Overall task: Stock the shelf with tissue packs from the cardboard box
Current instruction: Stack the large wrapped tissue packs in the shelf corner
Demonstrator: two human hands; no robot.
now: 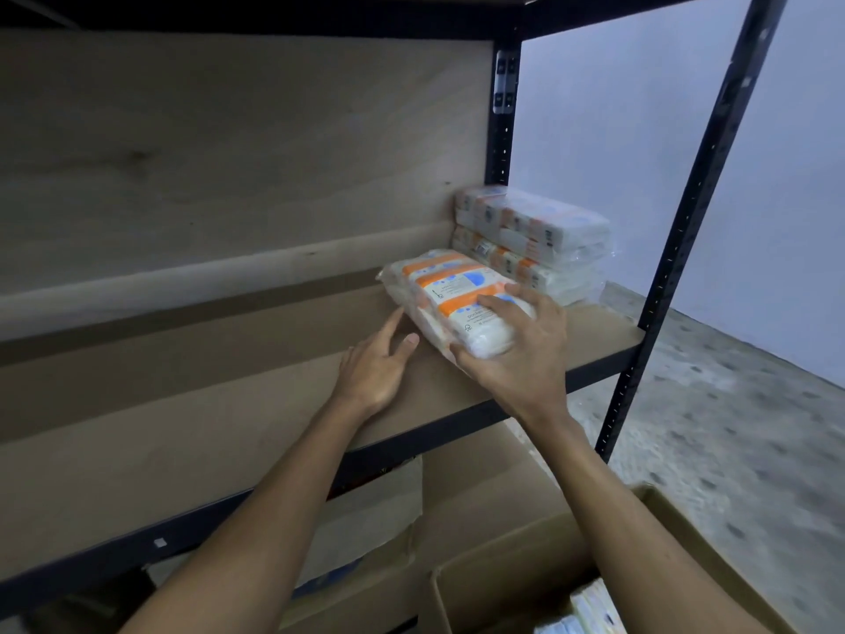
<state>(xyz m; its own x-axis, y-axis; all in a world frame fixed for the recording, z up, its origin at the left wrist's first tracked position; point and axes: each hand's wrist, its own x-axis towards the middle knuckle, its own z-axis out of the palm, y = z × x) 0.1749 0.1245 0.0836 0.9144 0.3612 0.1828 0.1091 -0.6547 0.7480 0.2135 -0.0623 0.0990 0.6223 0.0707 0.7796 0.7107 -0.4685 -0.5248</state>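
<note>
A white tissue pack with orange bands and blue dots (446, 292) lies on the brown shelf board (192, 404), angled toward the back right. My right hand (516, 345) grips its near end, fingers spread over the top. My left hand (377, 366) rests open on the board, fingertips touching the pack's left edge. Two more tissue packs (532, 242) are stacked in the shelf's back right corner. The open cardboard box (503, 583) stands below at the bottom right, with a few packs (590, 610) showing inside.
A black metal upright (686, 221) and the shelf's black front rail (411, 446) frame the bay. Another shelf board hangs overhead. Flattened cardboard lies under the shelf. Speckled concrete floor (731, 427) and a pale wall lie to the right.
</note>
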